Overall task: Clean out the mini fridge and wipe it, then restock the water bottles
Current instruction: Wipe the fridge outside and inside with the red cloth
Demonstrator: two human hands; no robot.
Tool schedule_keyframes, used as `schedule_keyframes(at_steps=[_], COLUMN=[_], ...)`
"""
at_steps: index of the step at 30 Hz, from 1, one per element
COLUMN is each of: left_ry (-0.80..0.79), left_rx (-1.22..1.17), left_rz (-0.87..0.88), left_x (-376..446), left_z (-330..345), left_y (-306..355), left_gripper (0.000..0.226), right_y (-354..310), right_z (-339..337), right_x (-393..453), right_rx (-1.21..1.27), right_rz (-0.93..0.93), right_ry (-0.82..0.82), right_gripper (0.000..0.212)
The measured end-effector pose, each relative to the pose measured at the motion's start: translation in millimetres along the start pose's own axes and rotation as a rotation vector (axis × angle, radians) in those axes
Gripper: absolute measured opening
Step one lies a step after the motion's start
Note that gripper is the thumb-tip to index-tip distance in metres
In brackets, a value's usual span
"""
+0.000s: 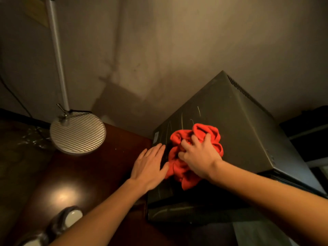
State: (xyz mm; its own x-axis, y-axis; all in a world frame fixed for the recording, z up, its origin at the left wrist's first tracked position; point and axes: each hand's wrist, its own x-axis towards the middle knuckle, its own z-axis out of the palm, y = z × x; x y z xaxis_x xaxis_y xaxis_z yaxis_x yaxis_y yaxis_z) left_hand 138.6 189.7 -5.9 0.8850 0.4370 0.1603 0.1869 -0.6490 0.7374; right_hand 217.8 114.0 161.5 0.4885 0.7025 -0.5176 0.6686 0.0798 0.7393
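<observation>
Seen from above: dark mini fridge point(230, 121) standing at right on a dark wooden surface point(110, 166), back corner toward the wall point(177, 41). Door and inside hidden from this angle; only top, a vented side at far right and a shadowed near face visible. Faint streaks on the top, hard to read.

Red cloth point(191, 153) bunched on the fridge top near its left edge, one fold hanging over the near edge. Right hand point(198, 157) pressed down on the cloth, fingers curled into the folds and gripping it. Left hand point(150, 166) flat beside it, fingers straight and together, resting on the left edge of the fridge top, thumb touching the cloth; holding nothing.

Desk lamp point(78, 134) at far left, ribbed round base on the surface, pole cut off at the top edge. Bright glare spot on the wood in front. Crumpled clear plastic point(33, 137) left of the base, dim and indistinct. Near left corner: white bottle caps point(73, 218) under plastic wrap, bodies cut off by the frame and the left forearm. Dark shapes at far right too shadowed to name.
</observation>
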Motion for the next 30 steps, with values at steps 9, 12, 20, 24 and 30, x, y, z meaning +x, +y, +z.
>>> schedule_keyframes(at_steps=[9, 12, 20, 24, 30], left_ry=[0.044, 0.011, -0.018, 0.019, 0.058], left_rx=[0.018, 0.025, 0.028, 0.021, -0.001], left_rz=[-0.02, -0.051, -0.03, -0.056, -0.09], left_x=[17.4, 17.3, 6.0, 5.2, 29.4], left_z=[-3.9, -1.9, 6.4, 12.0, 13.9], left_y=[-21.5, -26.0, -11.4, -15.1, -27.7], left_gripper=[0.067, 0.069, 0.067, 0.078, 0.061], right_y=[34.6, -0.8, -58.9, -23.8, 45.6], right_z=[1.9, 10.5, 17.4, 7.8, 0.8], right_x=[77.8, 57.8, -10.7, 25.4, 88.3], right_rx=[-0.01, 0.044, 0.086, 0.108, 0.072], right_rz=[0.173, -0.006, -0.288, -0.083, 0.271], right_ry=[0.077, 0.025, -0.093, -0.049, 0.087], right_gripper=[0.042, 0.049, 0.038, 0.036, 0.035])
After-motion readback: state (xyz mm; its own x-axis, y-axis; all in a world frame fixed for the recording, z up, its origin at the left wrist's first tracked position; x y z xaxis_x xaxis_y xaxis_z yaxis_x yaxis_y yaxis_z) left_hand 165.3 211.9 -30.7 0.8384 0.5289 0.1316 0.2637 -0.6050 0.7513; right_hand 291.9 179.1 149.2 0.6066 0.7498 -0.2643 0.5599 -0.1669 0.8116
